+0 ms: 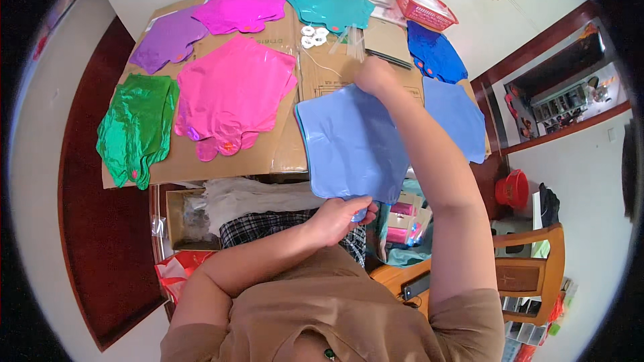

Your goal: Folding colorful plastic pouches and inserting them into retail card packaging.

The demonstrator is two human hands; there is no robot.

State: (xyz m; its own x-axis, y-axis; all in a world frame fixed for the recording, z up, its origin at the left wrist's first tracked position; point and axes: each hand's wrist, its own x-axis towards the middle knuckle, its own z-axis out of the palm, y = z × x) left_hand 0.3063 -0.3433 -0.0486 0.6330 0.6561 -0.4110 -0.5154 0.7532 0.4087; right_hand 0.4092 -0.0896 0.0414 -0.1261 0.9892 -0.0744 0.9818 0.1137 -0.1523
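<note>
A light blue flat foil balloon (pixel 352 144), with rounded corners, is held up in front of me, with a teal edge showing behind its left side. My left hand (pixel 342 220) pinches its lower end, where a crumpled bit shows between thumb and fingers. My right hand (pixel 374 76) is at the balloon's top edge, over the cardboard; its fingers are turned away and hidden. Just beyond it are clear plastic strips (pixel 350 41) and dark thin rods (pixel 389 59). A stack of the same light blue balloons (pixel 454 121) lies to the right of my right forearm.
Stacks of flat foil balloons cover the cardboard (pixel 285 141): green (pixel 137 121), pink (pixel 231 94), purple (pixel 164 40), magenta (pixel 240 8), teal (pixel 330 5), dark blue (pixel 436 52). White rolls (pixel 314 37) and a red basket (pixel 424 7) sit at the back. A wooden chair (pixel 530 273) stands right.
</note>
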